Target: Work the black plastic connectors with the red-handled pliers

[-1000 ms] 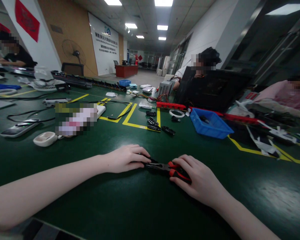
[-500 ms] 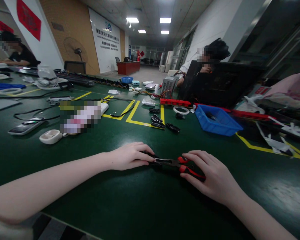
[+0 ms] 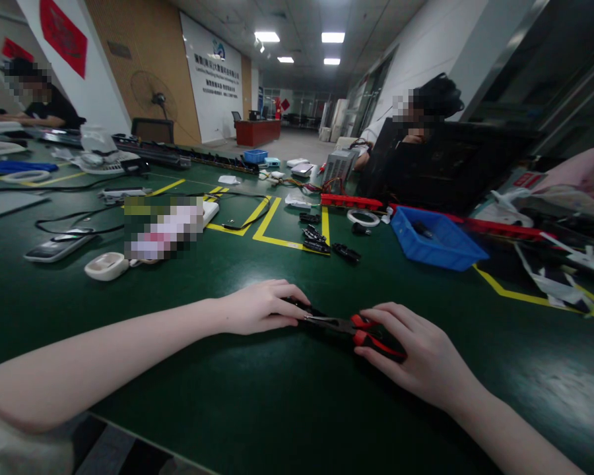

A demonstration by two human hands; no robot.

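My right hand [image 3: 410, 340] is wrapped round the red-and-black handles of needle-nose pliers [image 3: 346, 326]. The pliers' jaws point left and reach the fingertips of my left hand [image 3: 264, 307]. Under those fingers is a small black part [image 3: 297, 302], pressed low over the green tabletop and mostly covered, so its kind cannot be made out. The jaw tips meet or lie against this part; which of the two is hidden by my fingers. Beyond my hands, several similar-looking small black parts [image 3: 315, 239] lie at a yellow tape corner.
A blue bin [image 3: 438, 239] holding dark pieces stands at the right, with a white ring [image 3: 363, 218] to its left. On the left are a phone-like device [image 3: 62, 246], a cream case [image 3: 106, 266] and a black cable [image 3: 74, 218]. A person [image 3: 426, 109] sits behind a large black panel [image 3: 455, 161].
The whole view has shifted, so the table things appear farther right. My hands keep their grip on the pliers and the black part; the pliers' handles look slightly farther from my left hand than at first.
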